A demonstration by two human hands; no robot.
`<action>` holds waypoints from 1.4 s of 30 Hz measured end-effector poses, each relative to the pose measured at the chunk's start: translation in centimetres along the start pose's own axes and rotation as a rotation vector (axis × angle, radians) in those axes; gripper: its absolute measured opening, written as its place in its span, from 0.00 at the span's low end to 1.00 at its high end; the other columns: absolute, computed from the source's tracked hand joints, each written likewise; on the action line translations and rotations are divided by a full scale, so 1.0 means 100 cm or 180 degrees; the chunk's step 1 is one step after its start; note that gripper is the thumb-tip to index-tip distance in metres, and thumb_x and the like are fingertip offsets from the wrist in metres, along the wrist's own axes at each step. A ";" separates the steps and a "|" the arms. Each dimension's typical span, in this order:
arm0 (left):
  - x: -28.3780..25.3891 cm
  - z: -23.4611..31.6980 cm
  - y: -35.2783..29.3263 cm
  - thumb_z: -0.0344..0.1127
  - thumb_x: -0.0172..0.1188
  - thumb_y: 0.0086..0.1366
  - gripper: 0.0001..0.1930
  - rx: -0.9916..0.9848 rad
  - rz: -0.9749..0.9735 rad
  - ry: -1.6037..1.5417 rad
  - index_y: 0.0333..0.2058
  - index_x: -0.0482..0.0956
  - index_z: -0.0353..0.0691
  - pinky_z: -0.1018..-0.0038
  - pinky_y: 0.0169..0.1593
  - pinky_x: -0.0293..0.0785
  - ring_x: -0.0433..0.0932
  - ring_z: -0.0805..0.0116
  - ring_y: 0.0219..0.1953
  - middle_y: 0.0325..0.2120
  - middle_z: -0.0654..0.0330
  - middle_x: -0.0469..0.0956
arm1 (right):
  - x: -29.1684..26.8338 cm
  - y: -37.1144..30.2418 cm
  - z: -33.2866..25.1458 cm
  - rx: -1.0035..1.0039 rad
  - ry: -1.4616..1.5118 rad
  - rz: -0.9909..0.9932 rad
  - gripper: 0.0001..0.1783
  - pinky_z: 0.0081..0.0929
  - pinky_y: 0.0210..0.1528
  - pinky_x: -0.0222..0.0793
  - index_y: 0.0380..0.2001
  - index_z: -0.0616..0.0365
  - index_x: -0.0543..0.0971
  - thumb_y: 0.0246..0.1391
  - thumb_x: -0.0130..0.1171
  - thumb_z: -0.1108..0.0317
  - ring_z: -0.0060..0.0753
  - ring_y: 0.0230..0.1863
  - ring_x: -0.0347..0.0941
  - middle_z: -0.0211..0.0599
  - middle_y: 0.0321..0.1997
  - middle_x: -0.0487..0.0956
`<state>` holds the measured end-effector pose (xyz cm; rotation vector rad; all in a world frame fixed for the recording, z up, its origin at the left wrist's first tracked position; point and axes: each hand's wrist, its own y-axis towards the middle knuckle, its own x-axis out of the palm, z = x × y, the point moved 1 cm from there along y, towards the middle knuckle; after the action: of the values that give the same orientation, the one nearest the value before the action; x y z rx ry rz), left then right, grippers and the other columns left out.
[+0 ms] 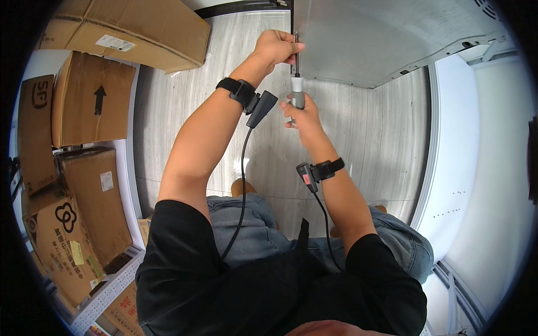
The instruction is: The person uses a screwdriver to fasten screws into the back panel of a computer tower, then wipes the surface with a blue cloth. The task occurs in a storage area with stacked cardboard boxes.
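Note:
My right hand (300,116) grips the grey and white handle of a screwdriver (297,89), whose thin shaft points up to the left edge of a grey metal panel (381,39). My left hand (277,47) is pinched around the shaft's tip, right at the panel's corner. Both wrists carry black strap-on devices with cables running down to my body. The screw itself is hidden behind my left fingers.
Brown cardboard boxes (92,98) are stacked on white shelving (109,288) along the left, and another box (134,28) lies at the top left. The floor is pale wood-grain. A white appliance wall (476,168) curves along the right. My knees are below.

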<state>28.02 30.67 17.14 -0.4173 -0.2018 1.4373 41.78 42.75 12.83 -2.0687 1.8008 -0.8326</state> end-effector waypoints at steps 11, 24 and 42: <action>-0.005 0.001 -0.005 0.28 0.55 0.64 0.09 -0.0072 -0.0321 -0.0369 0.42 0.77 0.32 0.75 0.37 0.79 0.80 0.72 0.30 0.30 0.59 0.80 | -0.018 0.003 0.011 -0.0128 0.0613 -0.0758 0.26 0.35 0.46 0.76 0.54 0.63 0.65 0.51 0.58 0.74 0.33 0.42 0.74 0.41 0.42 0.74; -0.004 0.001 -0.007 0.30 0.60 0.61 0.11 0.0031 -0.0265 -0.0015 0.41 0.76 0.32 0.77 0.34 0.79 0.79 0.73 0.28 0.29 0.59 0.80 | -0.023 0.001 0.004 0.0023 0.0778 -0.1354 0.30 0.37 0.44 0.73 0.59 0.60 0.62 0.52 0.56 0.70 0.40 0.46 0.75 0.44 0.47 0.74; 0.000 0.011 -0.009 0.44 0.57 0.65 0.14 -0.0093 -0.0036 0.0071 0.31 0.78 0.37 0.78 0.33 0.75 0.76 0.75 0.26 0.28 0.61 0.81 | -0.012 0.004 0.014 -0.0308 -0.0260 -0.0286 0.19 0.27 0.32 0.71 0.40 0.59 0.69 0.48 0.66 0.68 0.24 0.32 0.72 0.31 0.33 0.74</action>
<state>28.44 30.80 18.50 -0.4553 -0.2071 1.4192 42.18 43.60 11.24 -2.2249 1.7489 -0.6852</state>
